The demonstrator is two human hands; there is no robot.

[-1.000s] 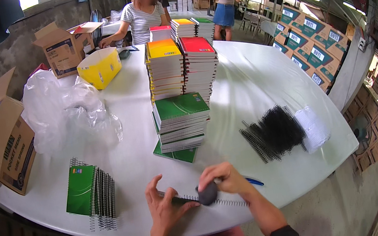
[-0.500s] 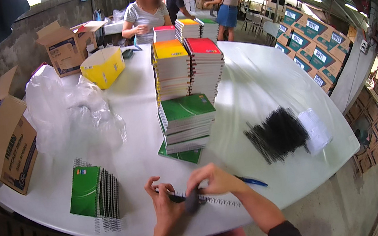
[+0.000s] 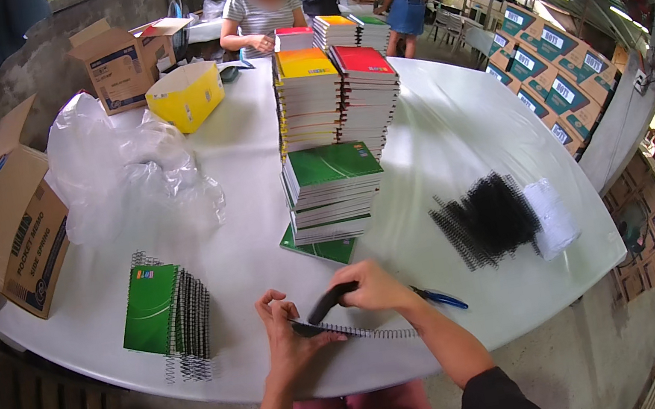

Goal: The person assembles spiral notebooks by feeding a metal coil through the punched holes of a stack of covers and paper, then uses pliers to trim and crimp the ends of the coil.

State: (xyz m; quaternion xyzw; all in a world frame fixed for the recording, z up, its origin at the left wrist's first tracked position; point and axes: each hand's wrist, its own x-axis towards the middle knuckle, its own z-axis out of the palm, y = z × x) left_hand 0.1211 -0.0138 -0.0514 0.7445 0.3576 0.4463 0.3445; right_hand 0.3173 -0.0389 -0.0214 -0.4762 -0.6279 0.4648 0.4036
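Observation:
Close to the table's front edge, my left hand (image 3: 281, 333) is closed on a small notebook (image 3: 307, 328), seen almost edge-on and dark. A black wire spiral (image 3: 371, 332) runs along its edge and trails out to the right, under my right wrist. My right hand (image 3: 374, 288) grips a black curved tool (image 3: 329, 298), whose lower end meets the spiral by the notebook; its exact kind is unclear. Just right of that hand lie blue-handled pliers (image 3: 440, 297). To the left stands a row of green notebooks (image 3: 156, 309) with spirals sticking out past their edges.
Ahead are stacks of green notebooks (image 3: 332, 171), yellow notebooks (image 3: 311, 94) and red notebooks (image 3: 368, 94). A heap of black spirals (image 3: 490, 220) lies right. Plastic bags (image 3: 128, 177), a yellow box (image 3: 187, 98) and cartons (image 3: 16, 235) occupy the left. Across the table stands a person (image 3: 261, 16).
My right hand and the black tool have lifted slightly and turned, showing the tool's curved shape. My left hand still grips the notebook. The whole view has shifted a little.

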